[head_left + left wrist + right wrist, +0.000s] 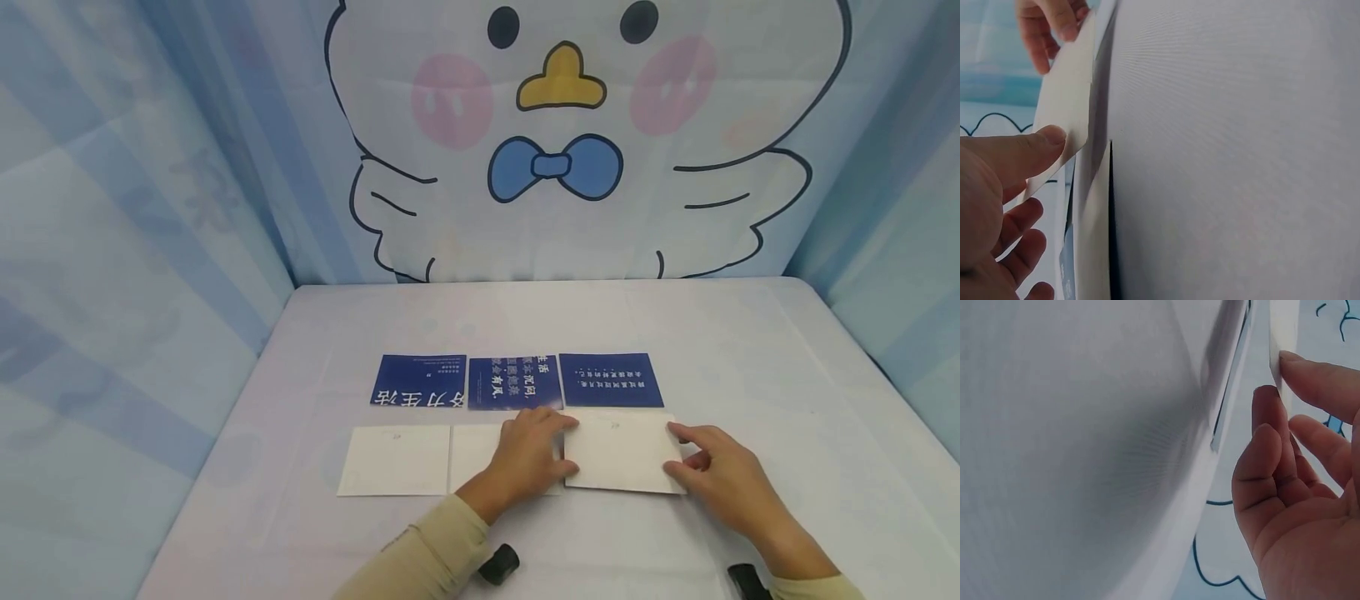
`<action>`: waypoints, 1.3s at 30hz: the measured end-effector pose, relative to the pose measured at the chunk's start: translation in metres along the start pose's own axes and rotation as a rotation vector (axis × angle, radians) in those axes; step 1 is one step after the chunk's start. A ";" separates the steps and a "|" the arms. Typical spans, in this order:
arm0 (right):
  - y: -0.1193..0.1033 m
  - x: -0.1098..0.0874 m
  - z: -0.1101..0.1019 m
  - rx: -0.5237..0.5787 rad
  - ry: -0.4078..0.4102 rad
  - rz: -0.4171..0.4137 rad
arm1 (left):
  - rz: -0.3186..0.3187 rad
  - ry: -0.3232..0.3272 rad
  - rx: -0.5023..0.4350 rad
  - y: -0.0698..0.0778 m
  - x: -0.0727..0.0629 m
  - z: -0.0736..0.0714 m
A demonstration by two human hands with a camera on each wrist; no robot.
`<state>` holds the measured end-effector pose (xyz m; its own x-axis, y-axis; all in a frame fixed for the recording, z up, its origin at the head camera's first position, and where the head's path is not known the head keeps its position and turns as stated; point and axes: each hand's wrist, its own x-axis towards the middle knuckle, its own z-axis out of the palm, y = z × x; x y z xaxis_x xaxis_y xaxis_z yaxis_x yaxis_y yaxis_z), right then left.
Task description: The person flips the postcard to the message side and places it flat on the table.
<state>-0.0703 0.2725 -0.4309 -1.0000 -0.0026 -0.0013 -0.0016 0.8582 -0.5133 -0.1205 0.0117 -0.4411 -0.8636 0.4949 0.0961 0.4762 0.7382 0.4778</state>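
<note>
Both hands hold a plain cream-white card [621, 454] by its opposite short edges. My left hand [522, 454] pinches the left edge, thumb on the near corner in the left wrist view. At the other edge, my right hand [722, 479] pinches it between thumb and fingers, as the right wrist view also shows. The card [1069, 94] is lifted off the table there. Left of it lie two more cream cards side by side, a left one [393, 461] and a middle one [472, 447] partly hidden by my left hand.
Behind the cream cards lies a row of dark blue printed cards: left [417, 371], middle [517, 383] and right [611, 381]. They lie on a pale cloth-covered table [315, 350]. A curtain with a cartoon bird [555, 233] hangs behind, and blue curtains [150, 250] flank the sides.
</note>
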 end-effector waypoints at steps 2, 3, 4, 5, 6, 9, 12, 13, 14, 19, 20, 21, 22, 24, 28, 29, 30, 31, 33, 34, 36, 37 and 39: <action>0.001 0.000 0.001 0.000 -0.012 0.008 | -0.002 -0.004 0.011 0.000 0.000 0.002; 0.001 0.000 0.001 0.002 -0.021 0.014 | -0.004 -0.007 0.022 0.000 0.000 0.002; 0.001 0.001 0.001 0.003 -0.030 0.018 | -0.007 -0.011 0.037 0.000 0.000 0.003; 0.001 0.001 0.001 0.003 -0.039 0.024 | -0.011 -0.016 0.052 0.000 0.000 0.004; 0.001 0.002 0.002 0.004 -0.050 0.031 | -0.017 -0.021 0.066 0.000 0.000 0.004; 0.001 0.003 0.002 0.000 -0.081 0.042 | -0.034 -0.040 0.097 0.000 -0.001 0.007; 0.000 0.005 0.003 -0.010 -0.098 0.040 | -0.041 -0.049 0.108 -0.001 -0.001 0.008; 0.000 0.005 0.004 -0.015 -0.102 0.037 | -0.038 -0.051 0.112 -0.001 -0.001 0.009; 0.000 0.005 0.004 -0.016 -0.108 0.038 | -0.034 -0.052 0.120 -0.001 -0.001 0.009; -0.001 0.007 0.004 -0.027 -0.124 0.037 | -0.011 -0.057 0.150 -0.002 0.000 0.007; -0.001 0.008 0.004 -0.028 -0.125 0.036 | -0.009 -0.057 0.153 -0.003 0.000 0.007; -0.001 0.008 0.004 -0.030 -0.125 0.034 | -0.007 -0.058 0.157 -0.003 0.000 0.007; -0.001 0.008 0.004 -0.031 -0.127 0.034 | -0.007 -0.059 0.159 -0.003 0.000 0.007; -0.001 0.009 0.004 -0.035 -0.131 0.035 | -0.007 -0.061 0.163 -0.003 0.000 0.008; -0.002 0.010 0.004 -0.040 -0.144 0.045 | -0.009 -0.068 0.176 -0.002 0.000 0.007; -0.002 0.010 0.004 -0.041 -0.146 0.046 | -0.011 -0.071 0.178 -0.002 0.000 0.007; -0.002 0.010 0.004 -0.042 -0.148 0.045 | -0.012 -0.073 0.180 -0.001 -0.001 0.006; -0.002 0.010 0.004 -0.042 -0.149 0.044 | -0.015 -0.077 0.181 -0.001 -0.001 0.006; -0.002 0.010 0.004 -0.040 -0.144 0.035 | -0.022 -0.080 0.177 -0.001 -0.001 0.006; -0.002 0.010 0.004 -0.040 -0.142 0.029 | -0.025 -0.081 0.175 -0.001 -0.001 0.006; -0.001 0.010 0.005 -0.038 -0.138 0.020 | -0.032 -0.084 0.172 -0.001 -0.001 0.006; -0.001 0.010 0.005 -0.036 -0.136 0.017 | -0.035 -0.084 0.171 -0.002 -0.001 0.006; -0.001 0.010 0.005 -0.034 -0.135 0.012 | -0.038 -0.084 0.173 -0.002 -0.001 0.006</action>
<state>-0.0803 0.2690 -0.4350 -0.9905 -0.0597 -0.1239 0.0077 0.8754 -0.4834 -0.1194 0.0127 -0.4477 -0.8681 0.4964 0.0039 0.4711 0.8213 0.3218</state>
